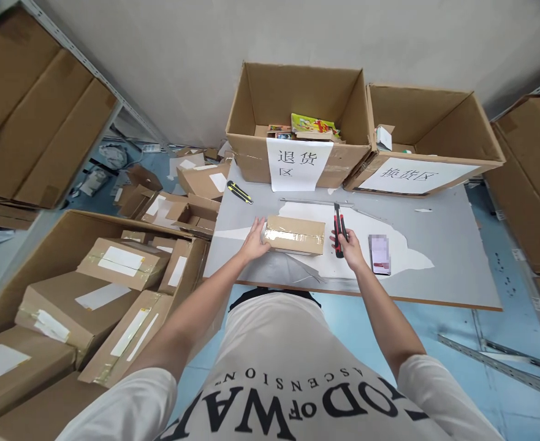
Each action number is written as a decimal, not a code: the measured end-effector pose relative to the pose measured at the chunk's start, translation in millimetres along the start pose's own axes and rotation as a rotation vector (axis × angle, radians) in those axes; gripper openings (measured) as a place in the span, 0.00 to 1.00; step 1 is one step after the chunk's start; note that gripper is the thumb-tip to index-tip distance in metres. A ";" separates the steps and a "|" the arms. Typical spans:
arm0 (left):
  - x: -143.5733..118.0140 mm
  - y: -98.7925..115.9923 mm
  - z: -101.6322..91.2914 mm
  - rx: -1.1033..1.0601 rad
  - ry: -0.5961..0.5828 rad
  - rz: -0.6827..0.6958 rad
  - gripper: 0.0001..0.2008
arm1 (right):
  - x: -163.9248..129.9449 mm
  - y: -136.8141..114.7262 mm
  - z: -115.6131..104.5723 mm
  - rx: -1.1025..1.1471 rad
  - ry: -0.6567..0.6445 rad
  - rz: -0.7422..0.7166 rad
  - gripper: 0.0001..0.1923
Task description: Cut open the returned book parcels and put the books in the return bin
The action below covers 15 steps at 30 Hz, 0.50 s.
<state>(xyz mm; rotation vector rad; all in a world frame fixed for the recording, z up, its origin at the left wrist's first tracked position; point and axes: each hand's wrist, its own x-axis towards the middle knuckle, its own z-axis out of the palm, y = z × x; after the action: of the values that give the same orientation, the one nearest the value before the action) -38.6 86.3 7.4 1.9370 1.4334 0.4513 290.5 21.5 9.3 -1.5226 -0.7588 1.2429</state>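
A small taped cardboard box lies on the table in front of me. My left hand is at its left end, fingers stretched out along that side and the thumb touching near the front corner. To the right of the box, my right hand is closed round a red and black utility knife, whose front end points away from me. Whether its blade is out is too small to tell. Clear tape runs along the top of the box.
A yellow and black utility knife lies at the back left; a phone is right of my right hand. Two large labelled cartons, one with books inside, stand behind. A big carton of parcels is at left, beside discarded cardboard.
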 end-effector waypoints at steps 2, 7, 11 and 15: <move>9.0 6.1 -0.2 0.054 -0.106 0.125 0.45 | -21.8 13.4 -9.5 -0.043 0.002 0.030 0.25; 18.2 15.7 5.2 0.217 -0.202 0.287 0.50 | -61.7 38.3 -20.1 -0.106 -0.043 0.101 0.28; 18.0 16.7 12.2 0.288 -0.154 0.291 0.59 | -68.1 40.4 -17.7 -0.107 -0.085 0.099 0.29; 18.3 15.1 20.2 0.292 -0.075 0.280 0.59 | -64.7 37.0 -18.2 -0.114 -0.102 0.112 0.30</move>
<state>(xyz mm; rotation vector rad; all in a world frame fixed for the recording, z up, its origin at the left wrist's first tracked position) -9.2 94.7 1.5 2.3783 1.2380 0.3024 285.6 -53.9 -4.2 -1.6227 -0.8326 1.3891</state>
